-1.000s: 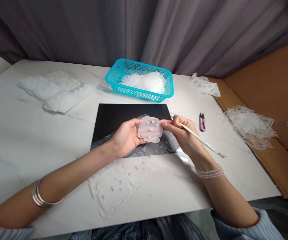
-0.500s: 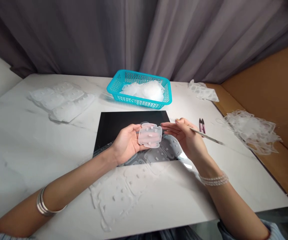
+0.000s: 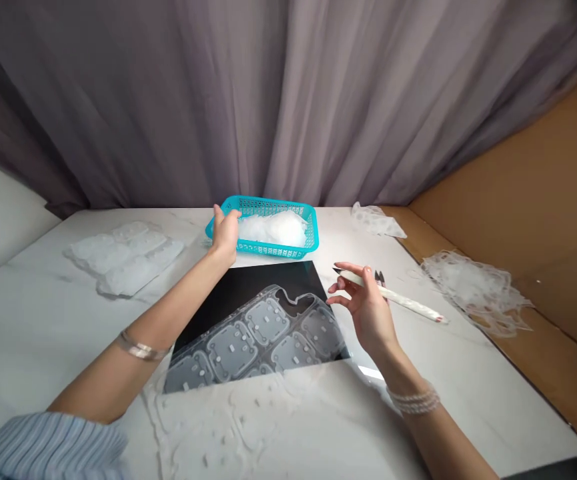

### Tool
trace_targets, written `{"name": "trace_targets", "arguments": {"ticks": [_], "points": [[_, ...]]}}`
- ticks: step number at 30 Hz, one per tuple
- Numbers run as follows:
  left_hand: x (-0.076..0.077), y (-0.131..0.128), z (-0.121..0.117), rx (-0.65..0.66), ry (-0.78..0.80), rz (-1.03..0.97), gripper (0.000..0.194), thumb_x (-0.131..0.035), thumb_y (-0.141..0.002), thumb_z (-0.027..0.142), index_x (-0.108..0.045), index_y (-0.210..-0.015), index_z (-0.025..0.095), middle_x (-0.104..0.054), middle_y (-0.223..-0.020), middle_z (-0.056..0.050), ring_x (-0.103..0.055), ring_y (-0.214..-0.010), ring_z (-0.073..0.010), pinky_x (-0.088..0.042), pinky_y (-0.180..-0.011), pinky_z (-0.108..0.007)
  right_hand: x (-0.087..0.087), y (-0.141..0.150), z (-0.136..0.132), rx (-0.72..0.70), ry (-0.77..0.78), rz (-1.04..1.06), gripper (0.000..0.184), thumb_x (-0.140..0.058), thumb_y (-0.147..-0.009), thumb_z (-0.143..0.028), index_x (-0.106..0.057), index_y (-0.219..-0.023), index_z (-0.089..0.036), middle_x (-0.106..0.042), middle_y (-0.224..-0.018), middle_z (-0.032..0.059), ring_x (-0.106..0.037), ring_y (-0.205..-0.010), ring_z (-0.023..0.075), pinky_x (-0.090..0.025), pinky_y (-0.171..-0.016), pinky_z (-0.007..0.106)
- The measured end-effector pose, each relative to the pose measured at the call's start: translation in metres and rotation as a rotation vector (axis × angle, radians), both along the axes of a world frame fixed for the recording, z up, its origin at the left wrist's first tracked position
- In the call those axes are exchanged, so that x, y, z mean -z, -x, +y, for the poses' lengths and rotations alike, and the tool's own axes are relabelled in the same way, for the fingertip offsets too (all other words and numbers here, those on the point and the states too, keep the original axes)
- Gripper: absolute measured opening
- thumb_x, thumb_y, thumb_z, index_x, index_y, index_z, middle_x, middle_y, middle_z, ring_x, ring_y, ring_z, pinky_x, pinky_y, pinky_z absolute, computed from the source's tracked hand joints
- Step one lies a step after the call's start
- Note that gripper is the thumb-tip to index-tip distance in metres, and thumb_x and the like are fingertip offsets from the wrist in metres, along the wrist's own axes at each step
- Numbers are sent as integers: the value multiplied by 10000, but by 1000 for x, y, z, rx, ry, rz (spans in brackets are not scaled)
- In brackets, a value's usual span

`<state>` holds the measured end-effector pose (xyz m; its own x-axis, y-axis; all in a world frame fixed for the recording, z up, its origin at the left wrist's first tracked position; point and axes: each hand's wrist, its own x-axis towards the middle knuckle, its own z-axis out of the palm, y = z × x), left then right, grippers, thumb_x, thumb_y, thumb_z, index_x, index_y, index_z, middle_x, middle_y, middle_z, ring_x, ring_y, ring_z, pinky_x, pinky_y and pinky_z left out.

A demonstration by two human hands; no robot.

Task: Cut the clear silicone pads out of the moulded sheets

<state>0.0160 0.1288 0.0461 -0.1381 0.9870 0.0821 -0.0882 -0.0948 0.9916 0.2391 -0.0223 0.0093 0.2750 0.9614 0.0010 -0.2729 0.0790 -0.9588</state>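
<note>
My left hand [image 3: 225,233] reaches over the near left rim of the turquoise basket [image 3: 313,233]. Its thumb and fingers are apart, and no piece shows in it, though the lower fingers are partly hidden. White translucent pieces [image 3: 288,229] are heaped inside the basket. Above the table's right half, my right hand [image 3: 371,310] is closed around a white pen-like tool [image 3: 408,303] with a dark pointed tip. A clear moulded sheet [image 3: 233,350] with rounded square panels and small pegs lies partly on a black board [image 3: 248,287]. One notch is cut out along its far edge.
Stacked translucent sheets [image 3: 128,257] lie at the left. Cut scraps [image 3: 473,287] are heaped at the right by the brown board [image 3: 528,173], and more translucent pieces [image 3: 378,221] lie at the back right. Dark-tipped pliers or snips [image 3: 379,277] show behind my right hand.
My left hand has moved forward from the board to the basket; the single translucent panel it held is no longer visible in it. The view has tilted up. My right hand keeps the tool.
</note>
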Motion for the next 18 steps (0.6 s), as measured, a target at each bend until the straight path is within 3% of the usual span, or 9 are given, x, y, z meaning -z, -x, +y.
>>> {"name": "trace_targets", "arguments": {"ticks": [1,3,6,8,10,13,16,18], "points": [[8,1,-8,-56,-44,51,723,-518,-824,218,-252,-1496,235,-140,-1643,-39,-37,-1516,-219,-144,-1219,-406,-1,-2,0,37,0,-37,395,-471,-914,-565,-675,-1004,-239,-520,-744,7,-590,-728,176,-552,-608,297],[23,2,-32,-95,-188,262,699,-538,-822,194,-317,-1483,255,-201,-1628,-21,-141,-1501,-198,-171,-1212,-352,-1,-6,-1,66,0,-133,394,-479,-914,-552,-689,-1022,-236,-515,-798,14,-574,-756,173,-570,-650,308],[39,-2,-68,163,-378,667,410,-485,-874,196,-596,-1269,201,-571,-1376,-82,-482,-1308,-223,-330,-1134,-371,-1,-11,-3,55,-14,-283,381,-487,-921,-525,-683,-1059,-229,-556,-857,26,-577,-807,176,-584,-731,337],[45,-9,-82,394,-418,888,344,-446,-907,207,-653,-1181,189,-644,-1248,-96,-541,-1215,-236,-370,-1089,-390,0,-12,-3,65,-37,-341,370,-499,-921,-513,-667,-1083,-226,-577,-889,30,-587,-829,175,-587,-739,338],[50,-19,-85,564,-435,1043,364,-463,-916,238,-619,-1239,180,-624,-1259,-113,-513,-1227,-254,-371,-1067,-403,2,-12,-3,98,-64,-366,363,-511,-919,-508,-647,-1100,-224,-584,-898,29,-596,-837,172,-588,-723,326],[57,-31,-78,697,-449,1125,420,-573,-877,318,-586,-1275,184,-617,-1211,-118,-505,-1198,-275,-386,-1007,-401,4,-14,-1,134,-82,-382,366,-518,-916,-509,-633,-1102,-215,-593,-877,26,-609,-844,170,-588,-714,316],[62,-35,-70,752,-463,1159,216,-591,-873,355,-680,-1014,218,-647,-972,-56,-560,-1019,-248,-405,-892,-364,5,-16,0,140,-66,-382,380,-537,-906,-514,-639,-1096,-200,-614,-883,35,-629,-830,172,-591,-712,324],[63,-32,-67,756,-474,1188,171,-563,-896,338,-665,-832,217,-636,-863,-31,-567,-936,-231,-389,-853,-356,3,-16,0,124,-58,-389,387,-558,-897,-505,-652,-1102,-190,-629,-881,42,-636,-821,175,-593,-717,329]]}}
